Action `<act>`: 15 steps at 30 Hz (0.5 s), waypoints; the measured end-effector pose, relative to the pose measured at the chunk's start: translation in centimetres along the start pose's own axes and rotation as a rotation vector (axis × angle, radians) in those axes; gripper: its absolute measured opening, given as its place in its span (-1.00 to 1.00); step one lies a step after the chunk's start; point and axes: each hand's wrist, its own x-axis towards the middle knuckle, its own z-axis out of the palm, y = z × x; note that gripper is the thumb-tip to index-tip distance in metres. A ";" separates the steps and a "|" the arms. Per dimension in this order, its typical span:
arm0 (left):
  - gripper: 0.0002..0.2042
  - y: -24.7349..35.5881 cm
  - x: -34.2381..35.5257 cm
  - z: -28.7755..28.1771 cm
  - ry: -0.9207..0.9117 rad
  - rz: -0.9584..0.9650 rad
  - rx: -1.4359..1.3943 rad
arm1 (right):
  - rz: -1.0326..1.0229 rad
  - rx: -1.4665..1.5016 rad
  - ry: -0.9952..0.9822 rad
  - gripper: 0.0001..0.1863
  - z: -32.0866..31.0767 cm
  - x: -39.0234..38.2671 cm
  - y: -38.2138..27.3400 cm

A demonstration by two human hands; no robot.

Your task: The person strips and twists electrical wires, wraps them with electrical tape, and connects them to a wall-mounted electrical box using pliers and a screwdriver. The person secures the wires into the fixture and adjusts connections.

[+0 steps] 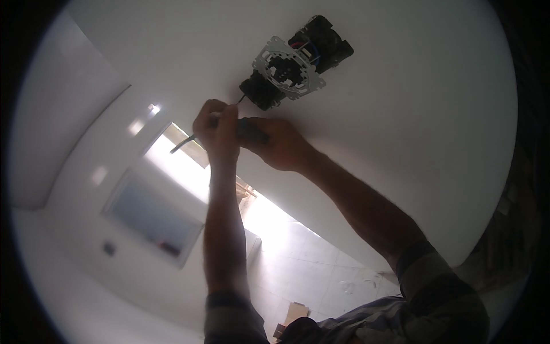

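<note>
On the white wall is a row of dark wall boxes. A grey metal mounting frame with a dark socket insert covers the middle one. Red and blue wires show at the upper-right box. From the lower-left box a thin dark wire runs to my left hand, its fingers pinched. My right hand, touching the left, is closed around a dark-handled tool; its kind is hidden. A dark curved rod or cable end sticks out left of my left hand.
The white wall spans the upper and right part of the view. A bright opening and a framed bluish pane are at left. Below lie a pale tiled floor and a cardboard box.
</note>
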 end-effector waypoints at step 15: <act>-0.76 -0.6 -2.2 -1.8 -0.073 0.228 0.456 | 0.855 0.101 -0.322 -0.69 -6.4 -9.4 -5.4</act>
